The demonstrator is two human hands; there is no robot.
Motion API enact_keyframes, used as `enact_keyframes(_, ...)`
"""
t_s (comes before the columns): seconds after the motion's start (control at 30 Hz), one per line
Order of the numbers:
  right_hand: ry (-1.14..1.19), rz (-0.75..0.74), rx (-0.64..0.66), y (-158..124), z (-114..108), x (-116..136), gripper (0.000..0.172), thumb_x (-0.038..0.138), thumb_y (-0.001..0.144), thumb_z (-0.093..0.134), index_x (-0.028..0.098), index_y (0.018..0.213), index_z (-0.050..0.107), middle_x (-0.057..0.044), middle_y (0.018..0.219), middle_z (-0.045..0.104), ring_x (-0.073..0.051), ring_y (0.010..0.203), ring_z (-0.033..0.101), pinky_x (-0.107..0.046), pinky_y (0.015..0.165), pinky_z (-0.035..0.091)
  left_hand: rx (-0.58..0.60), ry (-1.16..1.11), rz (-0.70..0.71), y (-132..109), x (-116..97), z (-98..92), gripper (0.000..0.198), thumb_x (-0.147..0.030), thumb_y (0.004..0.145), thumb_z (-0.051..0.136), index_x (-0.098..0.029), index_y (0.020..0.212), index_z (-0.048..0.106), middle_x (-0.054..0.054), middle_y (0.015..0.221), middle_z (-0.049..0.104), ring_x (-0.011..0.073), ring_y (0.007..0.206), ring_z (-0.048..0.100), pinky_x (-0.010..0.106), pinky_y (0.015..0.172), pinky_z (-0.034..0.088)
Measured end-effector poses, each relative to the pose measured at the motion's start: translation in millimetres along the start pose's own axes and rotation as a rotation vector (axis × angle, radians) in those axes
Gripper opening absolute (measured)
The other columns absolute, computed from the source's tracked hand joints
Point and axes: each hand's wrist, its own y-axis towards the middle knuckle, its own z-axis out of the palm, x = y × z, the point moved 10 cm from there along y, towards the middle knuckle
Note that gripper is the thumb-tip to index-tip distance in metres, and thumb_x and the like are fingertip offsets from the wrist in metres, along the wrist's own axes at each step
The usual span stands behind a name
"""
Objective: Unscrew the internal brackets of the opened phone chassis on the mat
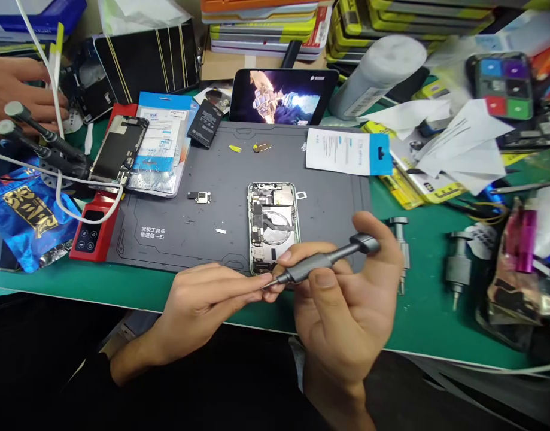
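A grey precision screwdriver point(308, 267) lies slantwise in my right hand point(351, 299), gripped between thumb and fingers, its cap near the raised forefinger. The fingers of my left hand point(203, 305) are pressed together at the screwdriver's tip; whatever is between them is too small to make out. Just beyond both hands, an opened phone housing point(273, 224) rests on the grey work mat point(180, 233), its lower edge partly behind my right hand. A SIM tray point(301, 195) sticks out at its right side. A small phone part point(200, 197) and a white sliver point(221, 231) lie to its left.
A detached phone screen point(117, 146) leans on a red device point(95, 230) at left. Behind the mat, a phone point(281, 99) plays a video beside a bottle point(377, 75). Two more screwdrivers point(458, 269) stand at right. Another person's hand point(23, 93) is at far left.
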Motion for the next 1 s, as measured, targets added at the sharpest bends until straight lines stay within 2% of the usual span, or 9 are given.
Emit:
enact_keyframes(0.23,0.063,0.020,0.021,2,1,-2,0.046,0.019,0.107,0.063,0.037,0.150,0.058,0.002,0.102,0.080,-0.013,0.073,0.079,-0.023,0.057,0.067,0.021,-0.014,-0.009,-3,1,0.3,0.032,-0.016,0.105,0.075,-0.024,0.135,0.079,0.003,0.112,0.087,0.0151,0.092,0.082,0.027,0.085,0.065)
enact_keyframes(0.67,0.051,0.038,0.006,0,-2,-5,0.049,0.016,0.106,0.063,0.036,0.150,0.059,0.001,0.100,0.082,-0.012,0.073,0.079,-0.021,0.062,0.067,0.018,-0.003,-0.010,-6,2,2.0,0.024,-0.015,0.106,0.074,-0.019,0.129,0.080,0.003,0.108,0.088,0.0127,0.092,0.083,0.025,0.085,0.063)
enact_keyframes(1.0,0.117,0.133,-0.044,4,-7,-10,0.042,0.024,0.103,0.068,0.036,0.143,0.064,0.002,0.092,0.080,-0.014,0.063,0.075,-0.024,0.050,0.063,0.026,0.073,0.020,-4,-3,2.9,0.025,-0.024,0.108,0.072,-0.019,0.132,0.077,0.003,0.107,0.087,0.0138,0.091,0.081,0.027,0.085,0.062)
